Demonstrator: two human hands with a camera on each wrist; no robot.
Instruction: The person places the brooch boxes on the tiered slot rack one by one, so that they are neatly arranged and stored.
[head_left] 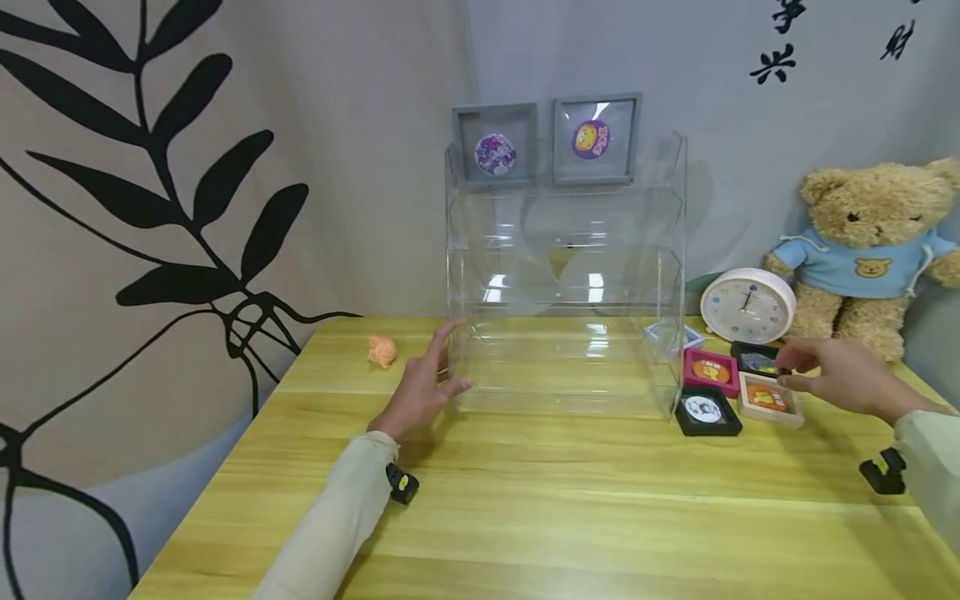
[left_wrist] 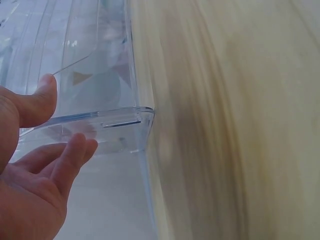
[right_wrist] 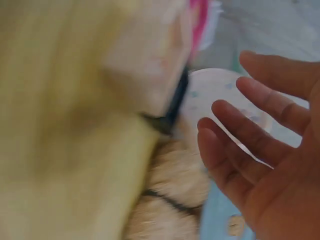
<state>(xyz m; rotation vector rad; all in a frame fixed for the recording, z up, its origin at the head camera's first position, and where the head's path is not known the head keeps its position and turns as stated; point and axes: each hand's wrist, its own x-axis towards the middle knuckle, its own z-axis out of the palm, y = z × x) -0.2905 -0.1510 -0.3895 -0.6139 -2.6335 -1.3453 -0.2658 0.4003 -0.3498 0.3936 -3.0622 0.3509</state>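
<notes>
Wood surface [head_left: 570,508]: wide left hand [head_left: 422,385] maybe steadies the clear rack [head_left: 566,300]; wide right hand [head_left: 842,377] is by frames [head_left: 770,400] at its four o'clock.

Likely a home: a teddy bear [head_left: 873,254] and clock [head_left: 748,306] by the back right corner of the desk [head_left: 570,508], leaf-print cloth [head_left: 352,167] behind.

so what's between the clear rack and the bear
The white clock stands between them, with small frames in front of it and the right hand at their right end. The head view shows this.
</notes>
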